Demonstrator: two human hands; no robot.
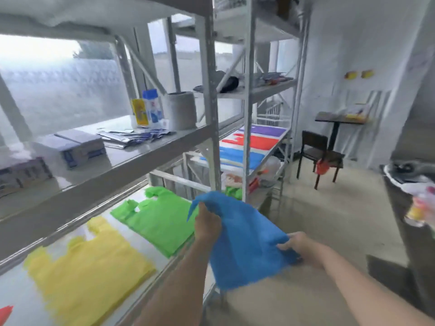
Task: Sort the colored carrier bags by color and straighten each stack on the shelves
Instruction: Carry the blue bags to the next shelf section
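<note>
A blue carrier bag (244,241) hangs in the air in front of the near shelf (164,274). My left hand (207,222) grips its top edge, and my right hand (299,245) pinches its right side. On the near shelf lie a green stack (155,222) and a yellow stack (87,276); a red scrap (6,312) shows at the bottom left edge. The farther shelf (275,147) carries a blue stack (240,156), a red stack (256,141) and a purple stack (266,131).
The upper shelf (150,149) holds boxes (70,149), bottles (148,109), a roll (181,109) and sachets. A white shelf post (211,114) stands between the units. A dark chair (317,156) and small table (336,121) stand at the back right; a dark counter (409,208) lies at the right.
</note>
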